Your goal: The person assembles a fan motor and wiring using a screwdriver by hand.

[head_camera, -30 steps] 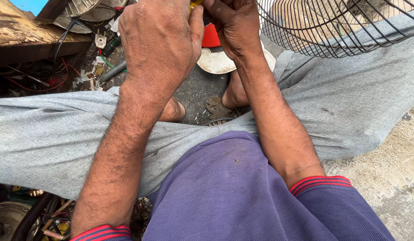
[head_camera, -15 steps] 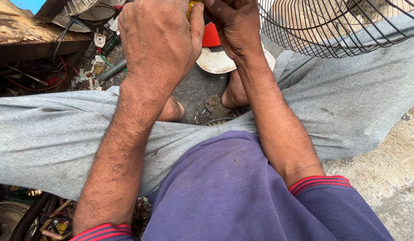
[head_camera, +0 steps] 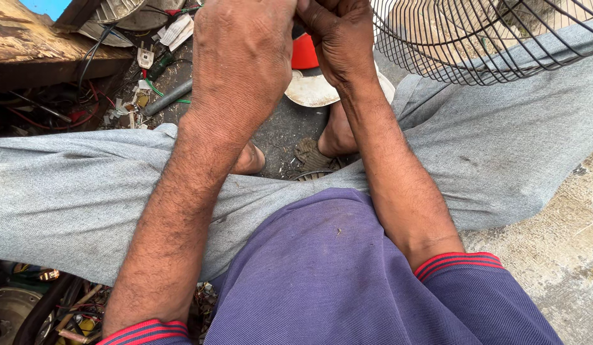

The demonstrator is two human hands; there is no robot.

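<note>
Head camera, looking steeply down the person's own front.

The single view faces forward and down from very near: purple shirt (head_camera: 347,275) fills 6 o'clock, grey trouser legs (head_camera: 73,198) cross the middle, and both forearms run up to the left hand (head_camera: 242,57) and right hand (head_camera: 341,38), cut by the top edge at 12 o'clock. A fan guard (head_camera: 475,38) sits at 1 o'clock, the concrete floor (head_camera: 558,255) at 4 o'clock.

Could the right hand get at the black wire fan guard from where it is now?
Probably yes. The right hand is closed together with the left hand over something small that I cannot make out, and the fan guard lies just beside it, with nothing between them. It would first have to loosen its grip.
</note>
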